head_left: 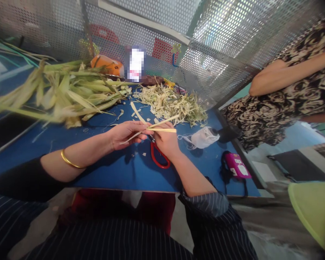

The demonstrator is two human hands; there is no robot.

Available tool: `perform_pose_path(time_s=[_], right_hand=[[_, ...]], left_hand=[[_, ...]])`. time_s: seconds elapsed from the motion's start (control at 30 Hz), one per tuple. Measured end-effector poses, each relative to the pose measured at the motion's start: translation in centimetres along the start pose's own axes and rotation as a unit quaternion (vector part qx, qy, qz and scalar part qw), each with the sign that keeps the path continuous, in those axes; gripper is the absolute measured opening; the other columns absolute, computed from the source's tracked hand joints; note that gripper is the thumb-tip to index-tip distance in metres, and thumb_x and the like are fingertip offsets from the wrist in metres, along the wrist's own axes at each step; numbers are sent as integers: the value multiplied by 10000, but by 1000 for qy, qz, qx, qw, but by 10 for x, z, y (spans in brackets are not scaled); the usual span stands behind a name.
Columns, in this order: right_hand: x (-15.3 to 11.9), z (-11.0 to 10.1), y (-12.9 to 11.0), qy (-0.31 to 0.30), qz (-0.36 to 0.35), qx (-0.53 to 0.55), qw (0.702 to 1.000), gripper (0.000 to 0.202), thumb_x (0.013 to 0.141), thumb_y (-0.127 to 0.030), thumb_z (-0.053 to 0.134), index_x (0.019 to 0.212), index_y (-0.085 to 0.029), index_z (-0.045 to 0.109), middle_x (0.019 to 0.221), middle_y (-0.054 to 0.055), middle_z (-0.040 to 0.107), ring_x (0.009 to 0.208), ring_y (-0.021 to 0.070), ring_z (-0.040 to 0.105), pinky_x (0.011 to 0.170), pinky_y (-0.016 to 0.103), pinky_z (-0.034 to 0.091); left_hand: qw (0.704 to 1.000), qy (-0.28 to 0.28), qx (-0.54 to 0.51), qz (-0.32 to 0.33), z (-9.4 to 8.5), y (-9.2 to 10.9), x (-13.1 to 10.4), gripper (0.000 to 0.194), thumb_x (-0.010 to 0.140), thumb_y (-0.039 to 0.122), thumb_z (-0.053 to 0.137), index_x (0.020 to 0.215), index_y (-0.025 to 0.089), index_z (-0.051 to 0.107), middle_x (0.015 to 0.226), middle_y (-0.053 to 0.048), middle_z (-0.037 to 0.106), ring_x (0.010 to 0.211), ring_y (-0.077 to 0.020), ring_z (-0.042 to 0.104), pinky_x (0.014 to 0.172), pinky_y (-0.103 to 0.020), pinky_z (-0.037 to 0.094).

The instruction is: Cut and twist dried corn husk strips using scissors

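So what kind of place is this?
Maybe a craft workshop: the blue table holds a heap of long leafy husks and a pile of small scraps, with red-handled scissors at the right hand.

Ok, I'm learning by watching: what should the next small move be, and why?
I'd probably hold the crossing of the pale yellow, flat plant strips with the left hand and fold one loose end over with the right hand: the strips cross where the hands meet, and their ends stick out.
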State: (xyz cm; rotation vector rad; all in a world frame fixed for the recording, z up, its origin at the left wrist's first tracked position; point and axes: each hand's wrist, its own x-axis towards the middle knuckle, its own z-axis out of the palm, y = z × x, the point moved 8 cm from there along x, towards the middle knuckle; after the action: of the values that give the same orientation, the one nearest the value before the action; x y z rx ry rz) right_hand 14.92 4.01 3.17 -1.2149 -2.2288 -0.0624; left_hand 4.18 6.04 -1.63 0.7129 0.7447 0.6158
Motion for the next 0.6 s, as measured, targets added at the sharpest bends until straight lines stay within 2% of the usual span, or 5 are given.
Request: perform_pose_path(time_s=[0.13, 0.27, 0.43, 0.53, 0.6], right_hand=[[-3, 1, 5, 14, 28, -15, 999, 206, 910, -223, 475, 874, -226, 678, 859, 25, 713, 865, 173, 617, 1015, 372, 335], [-2, 1, 11, 18, 66, 69, 995, 175, 894, -215, 497, 876, -232, 670, 881, 9, 719, 870, 163, 622, 990, 348, 366], [0, 13, 14, -42, 103, 121, 986, 226, 848, -160, 486, 718, -230, 658, 714, -16, 678, 778, 154, 607, 914, 324, 414], [0, 12, 23, -74, 142, 155, 975, 184, 829, -190, 517, 795, -234, 692, 784, -11, 708, 764, 157, 625, 800, 302, 455], [-2, -4, 34, -24, 188, 188, 964, 151, 830, -254, 551, 842, -223, 698, 792, 2, 712, 739, 161, 638, 732, 288, 473]], left_hand=[[1000, -15, 13, -1, 4, 0, 0, 128, 825, 127, 628, 934, 109, 692, 882, -103, 736, 608, -117, 678, 490, -165, 545], [999, -29, 22, 6, 4, -2, 3, 111, 832, 121, 620, 894, 93, 708, 881, -119, 739, 649, -119, 689, 558, -167, 558], [996, -2, 85, 27, 1, 0, 2, 105, 831, 148, 629, 850, 85, 711, 810, -114, 741, 653, -115, 687, 587, -164, 546], [992, 13, 119, 37, -1, 5, 1, 131, 820, 195, 648, 878, 90, 703, 868, -122, 742, 668, -126, 689, 570, -186, 540], [988, 23, 140, 59, -3, 10, 0, 176, 827, 256, 642, 881, 97, 696, 867, -126, 740, 627, -123, 675, 536, -198, 525]])
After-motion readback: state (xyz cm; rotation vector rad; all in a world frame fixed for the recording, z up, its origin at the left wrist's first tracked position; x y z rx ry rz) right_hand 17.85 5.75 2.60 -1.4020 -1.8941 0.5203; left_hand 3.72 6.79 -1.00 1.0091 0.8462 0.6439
